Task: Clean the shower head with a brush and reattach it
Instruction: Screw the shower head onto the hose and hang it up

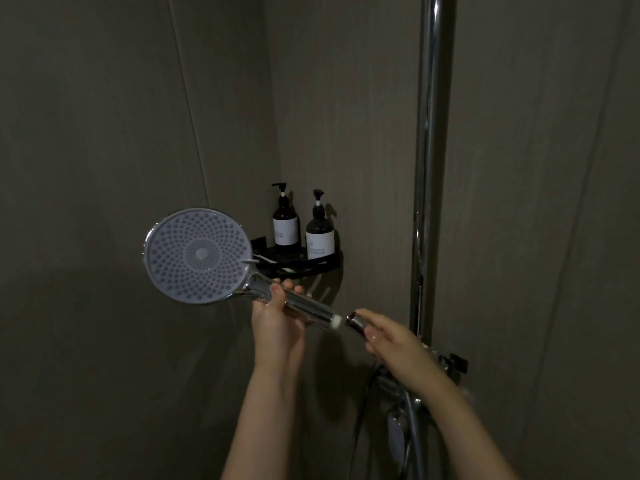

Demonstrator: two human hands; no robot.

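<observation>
The round shower head (199, 254) has a grey nozzle face turned toward me and a chrome handle slanting down to the right. My left hand (277, 315) grips that handle near its middle. The handle's white threaded end (335, 321) is bare. A small gap separates it from the chrome hose connector (356, 323), which my right hand (391, 337) pinches at its end. The hose (412, 431) drops below my right wrist, mostly hidden. No brush is in view.
A chrome riser pipe (427, 168) runs up the right wall, with the mixer fitting (450, 363) at its base. A black corner shelf (311, 263) holds two dark pump bottles (285, 223) (319, 230) just behind the shower head. Dark tiled walls close in on both sides.
</observation>
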